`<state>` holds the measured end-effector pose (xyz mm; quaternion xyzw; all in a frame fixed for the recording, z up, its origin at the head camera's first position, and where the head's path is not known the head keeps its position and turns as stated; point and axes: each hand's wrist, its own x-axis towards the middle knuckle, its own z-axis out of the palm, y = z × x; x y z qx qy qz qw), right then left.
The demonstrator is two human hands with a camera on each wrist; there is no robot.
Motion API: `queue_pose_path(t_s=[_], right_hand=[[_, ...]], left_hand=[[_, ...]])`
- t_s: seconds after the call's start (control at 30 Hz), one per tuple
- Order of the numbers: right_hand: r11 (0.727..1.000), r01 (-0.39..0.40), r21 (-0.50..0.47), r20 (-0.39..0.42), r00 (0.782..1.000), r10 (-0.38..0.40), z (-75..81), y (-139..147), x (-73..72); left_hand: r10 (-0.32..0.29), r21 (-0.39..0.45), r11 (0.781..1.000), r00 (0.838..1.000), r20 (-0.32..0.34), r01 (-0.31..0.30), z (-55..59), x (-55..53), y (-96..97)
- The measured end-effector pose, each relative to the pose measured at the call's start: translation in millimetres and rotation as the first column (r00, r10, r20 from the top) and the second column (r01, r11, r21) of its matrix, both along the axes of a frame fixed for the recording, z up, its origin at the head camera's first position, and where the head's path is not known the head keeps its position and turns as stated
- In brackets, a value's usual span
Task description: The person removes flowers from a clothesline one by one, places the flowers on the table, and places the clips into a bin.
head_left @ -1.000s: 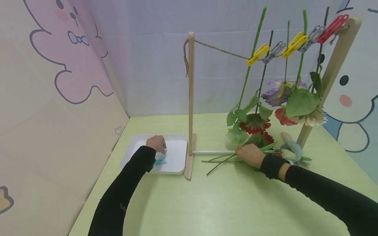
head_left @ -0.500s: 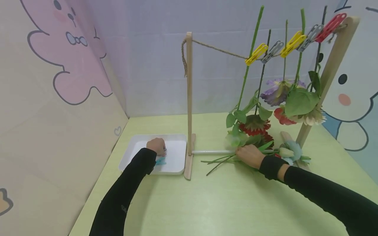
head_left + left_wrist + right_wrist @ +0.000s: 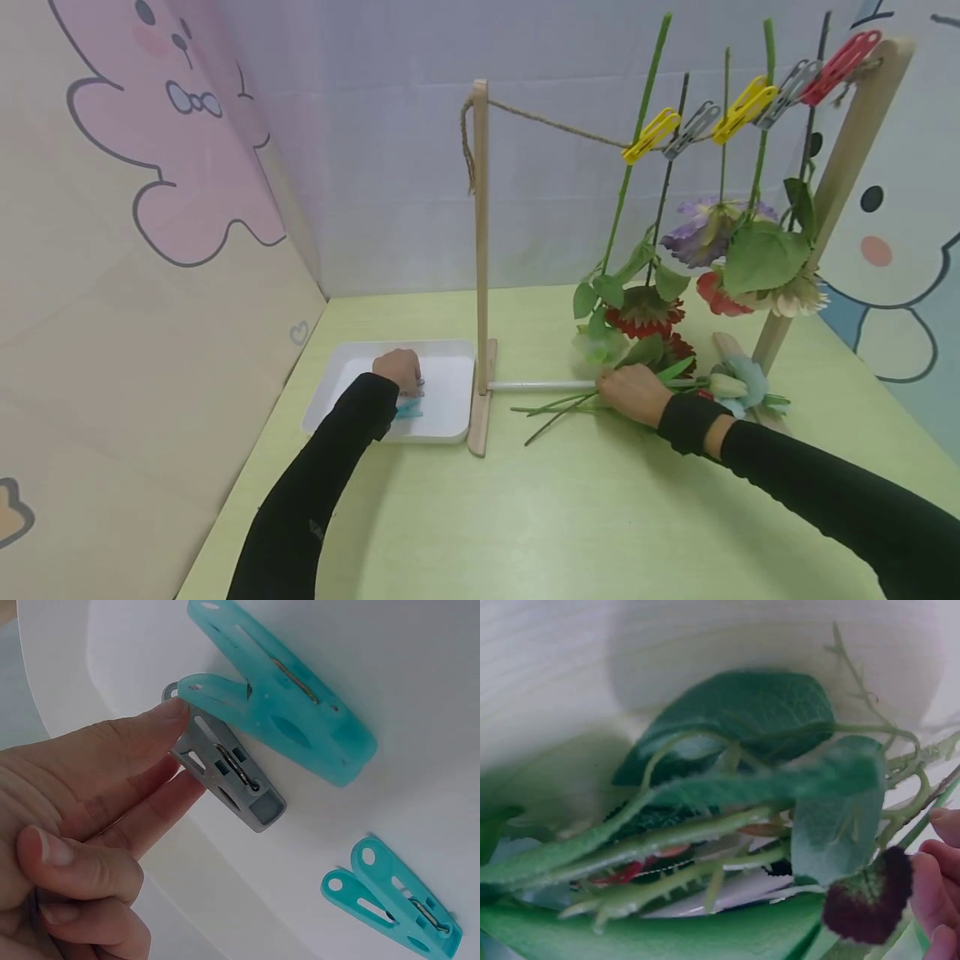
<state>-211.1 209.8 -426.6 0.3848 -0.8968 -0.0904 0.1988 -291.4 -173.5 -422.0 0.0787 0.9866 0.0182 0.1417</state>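
Observation:
In the white tray [image 3: 448, 392], my left hand [image 3: 399, 371] pinches a grey clothespin [image 3: 234, 776] between thumb and fingers. Beside it, almost touching the thumb tip, lies a large teal clothespin [image 3: 300, 705]. A smaller teal clothespin [image 3: 405, 904] is farther off in the same tray. My right hand [image 3: 633, 393] grips the stem of an artificial flower among several loose stems [image 3: 562, 408] on the table. Leaves [image 3: 735, 712] crowd the right wrist view, and only the fingertips [image 3: 937, 885] show at its edge. Which stem is held is partly hidden.
A wooden frame with a left post [image 3: 482, 242] and a right post [image 3: 840, 183] bears a twine line [image 3: 558, 125]. Several flowers hang from it upside down by yellow, grey and red clothespins [image 3: 840, 68]. A white crossbar [image 3: 540, 387] runs low between the posts.
The head view has shifted slightly. Both hands stay nearly in place, the left in the tray and the right on the stems.

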Motion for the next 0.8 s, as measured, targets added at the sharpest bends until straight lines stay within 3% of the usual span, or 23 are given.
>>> queue_pose_path(t_s=[0.27,0.57,0.67,0.8], right_hand=[[0.997,0.004,-0.071,0.027,1.000,-0.002,7.7,-1,1.9],[0.993,-0.049,-0.110,-0.038,0.998,0.045,15.7,-3,3.5],[0.990,-0.054,-0.130,-0.079,0.996,0.044,18.1,-3,2.0],[0.977,-0.090,-0.192,-0.187,0.981,0.054,23.4,0,0.9]], left_hand=[[-0.013,-0.006,1.000,1.000,0.008,0.013,8.4,-1.2,0.0],[-0.045,-0.020,0.999,0.999,-0.024,0.044,28.8,-9.9,-9.3],[-0.044,-0.023,0.999,0.998,-0.038,0.043,43.1,-11.4,-10.5],[-0.047,0.005,0.999,0.996,-0.073,0.047,76.3,-9.0,-8.4]])
